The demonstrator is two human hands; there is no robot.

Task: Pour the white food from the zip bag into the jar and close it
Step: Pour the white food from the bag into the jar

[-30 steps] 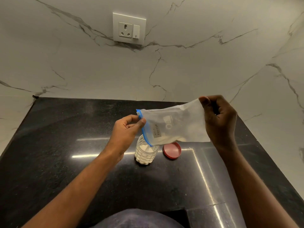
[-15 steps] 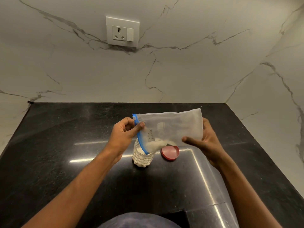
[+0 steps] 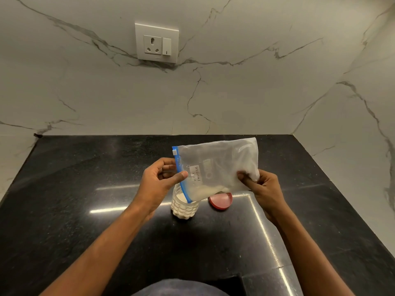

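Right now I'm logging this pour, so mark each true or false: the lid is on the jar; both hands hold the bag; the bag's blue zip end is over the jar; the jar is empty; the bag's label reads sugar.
1. The lid is on the jar. False: it lies on the counter, right of the jar.
2. Both hands hold the bag. True: left hand, right hand.
3. The blue zip end is over the jar. True.
4. The jar is empty. False: it holds white powder.
5. The label reads sugar. False: milk powder.

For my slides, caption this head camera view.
Both hands tip a clear blue-zip plastic bag of white powder into an open clear jar beside its red lid.
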